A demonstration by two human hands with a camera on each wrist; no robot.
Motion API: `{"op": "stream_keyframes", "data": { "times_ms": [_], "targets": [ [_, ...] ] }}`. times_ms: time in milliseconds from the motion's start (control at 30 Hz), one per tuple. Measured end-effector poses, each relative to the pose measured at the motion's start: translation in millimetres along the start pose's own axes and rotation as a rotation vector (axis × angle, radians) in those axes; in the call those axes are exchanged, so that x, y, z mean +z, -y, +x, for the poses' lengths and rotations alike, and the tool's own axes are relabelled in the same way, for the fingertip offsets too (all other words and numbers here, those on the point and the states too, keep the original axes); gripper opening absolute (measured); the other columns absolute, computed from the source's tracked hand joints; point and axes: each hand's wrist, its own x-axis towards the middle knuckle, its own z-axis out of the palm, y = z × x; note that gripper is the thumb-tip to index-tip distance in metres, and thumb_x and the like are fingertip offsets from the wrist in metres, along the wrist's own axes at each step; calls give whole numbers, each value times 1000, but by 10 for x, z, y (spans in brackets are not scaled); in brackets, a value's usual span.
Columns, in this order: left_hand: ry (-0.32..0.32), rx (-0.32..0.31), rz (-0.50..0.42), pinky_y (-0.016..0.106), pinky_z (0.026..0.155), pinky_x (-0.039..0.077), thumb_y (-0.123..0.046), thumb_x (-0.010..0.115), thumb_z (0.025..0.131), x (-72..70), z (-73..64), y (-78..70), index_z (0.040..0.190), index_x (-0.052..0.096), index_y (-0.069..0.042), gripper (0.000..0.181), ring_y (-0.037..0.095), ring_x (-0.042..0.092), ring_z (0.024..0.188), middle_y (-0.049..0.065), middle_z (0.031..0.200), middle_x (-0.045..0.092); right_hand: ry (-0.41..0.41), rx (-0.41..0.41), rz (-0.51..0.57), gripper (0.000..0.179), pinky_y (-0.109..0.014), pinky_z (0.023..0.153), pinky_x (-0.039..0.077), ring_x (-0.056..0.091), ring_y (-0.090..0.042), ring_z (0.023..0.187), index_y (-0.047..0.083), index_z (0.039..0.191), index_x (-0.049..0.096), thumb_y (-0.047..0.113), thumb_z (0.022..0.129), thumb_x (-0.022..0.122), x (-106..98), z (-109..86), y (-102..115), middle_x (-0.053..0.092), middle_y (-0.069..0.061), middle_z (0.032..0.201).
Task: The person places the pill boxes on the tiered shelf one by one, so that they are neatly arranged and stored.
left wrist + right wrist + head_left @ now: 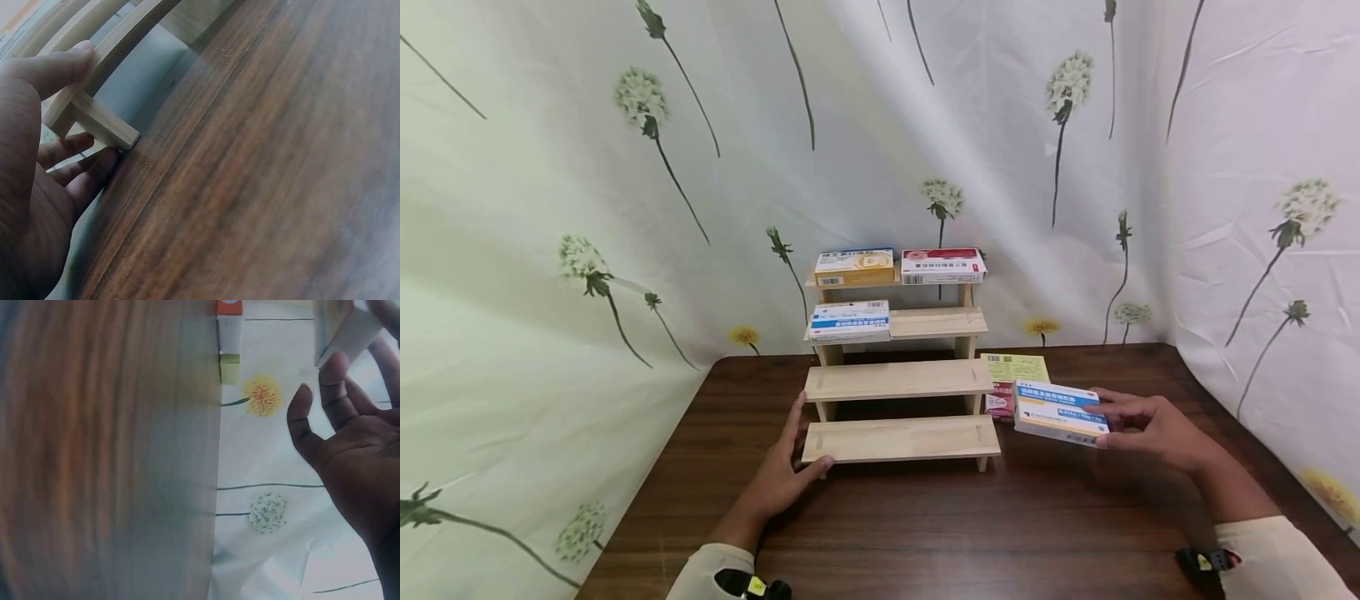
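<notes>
My right hand [1157,429] holds a white-and-blue medicine box [1060,412] by its right end, raised to the right of a wooden step rack [902,439]. Only a corner of that box shows in the right wrist view, between thumb and fingers. At the rack's left end, my left hand [790,467] grips the lowest step, thumb on its front edge; in the left wrist view the other fingers curl beside the rack's leg [106,122]. A similar white-and-blue box [850,323] lies at the left of the second step from the top.
On the top step sit a yellow-and-white box [854,267] and a red-and-white box [943,266]. Behind the held box, a yellow-green box [1018,367] and a red box [998,402] stand on the dark wood table [925,533]. A dandelion-print curtain [865,192] hangs behind.
</notes>
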Motion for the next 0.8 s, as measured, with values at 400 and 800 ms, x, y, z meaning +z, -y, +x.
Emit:
{"op": "stream_keyframes", "data": {
  "times_ms": [400,800],
  "targets": [
    [-3,-1,6,58,106,57,-27,82,101,2,-1,0,176,-1,-41,112,45,61,142,26,167,48,50,-68,-59,45,-21,85,53,57,1,123,11,133,80,19,90,92,-123,127,201,54,-32,160],
    [-9,-12,14,65,109,54,-28,82,101,4,8,2,176,-1,-43,112,48,59,143,28,167,47,59,-173,-24,43,-23,81,58,58,12,118,7,130,81,9,89,91,-286,279,416,53,-38,157]
  ]
}}
